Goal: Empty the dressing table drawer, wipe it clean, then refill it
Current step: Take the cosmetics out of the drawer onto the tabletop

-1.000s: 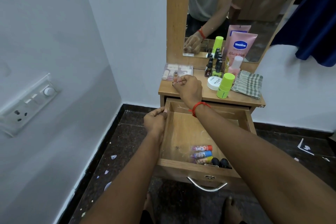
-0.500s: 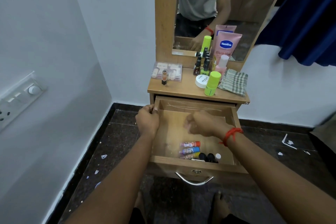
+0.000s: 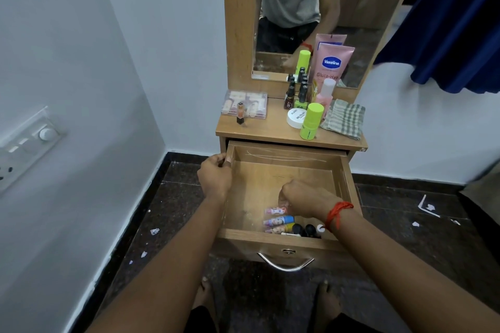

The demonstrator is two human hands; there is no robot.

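Observation:
The wooden drawer of the dressing table stands pulled out. My left hand grips its left wall near the back corner. My right hand, with a red thread at the wrist, hovers inside the drawer with curled fingers, just above several small lip balm tubes and dark caps lying at the front. Whether its fingers touch the top tube is hidden. A small orange bottle stands on the table top, left of a clear cosmetics case.
On the table top stand a green stick, a white jar, nail polish bottles, a pink Vaseline tube and a folded checked cloth. A mirror rises behind. A blue curtain hangs at right. Paper scraps lie on the dark floor.
My right hand left the small orange bottle on the table top and came down into the drawer over the tubes. My left hand stayed on the drawer's left wall.

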